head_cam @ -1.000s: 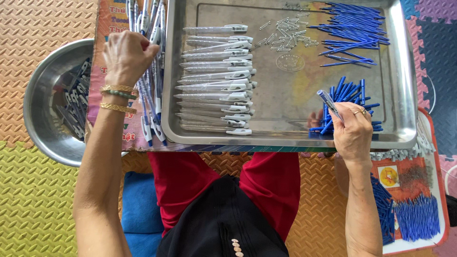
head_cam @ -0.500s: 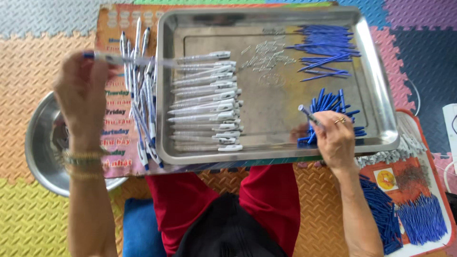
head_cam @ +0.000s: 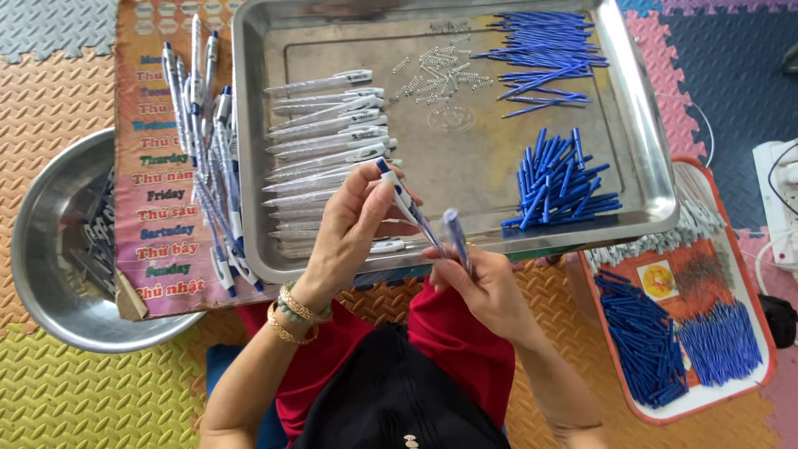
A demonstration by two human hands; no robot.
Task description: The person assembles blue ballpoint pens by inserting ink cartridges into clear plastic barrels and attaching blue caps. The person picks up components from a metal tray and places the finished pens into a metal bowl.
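Near the lower middle of the frame, the left hand (head_cam: 353, 229) pinches a pen barrel (head_cam: 406, 204), white with a blue tip, fingers closed narrow around it and the barrel slanting down to the right. The right hand (head_cam: 486, 287) is closed on a blue pen part (head_cam: 456, 237) held almost upright, just beside the barrel's lower end; whether the 2 pieces touch I cannot tell.

To do this joining well, I judge both pieces should be lined up end to end before pressing, with the grip close to the meeting ends so the thin plastic does not bend.

The steel tray (head_cam: 640, 108) fills the upper middle, shiny and shallow with a rolled rim. In it lie a row of white barrels (head_cam: 328, 125) at left, tiny coiled metal springs (head_cam: 436, 71) at top centre, thin blue refills (head_cam: 544, 50) at upper right, and short blue caps (head_cam: 561, 179) below them. Finished pens (head_cam: 208, 141) lie heaped on a printed board at upper left. A round steel bowl (head_cam: 41, 249) sits at left. A red-rimmed tray (head_cam: 731, 391) at lower right holds more blue parts. The floor is ridged foam mat.
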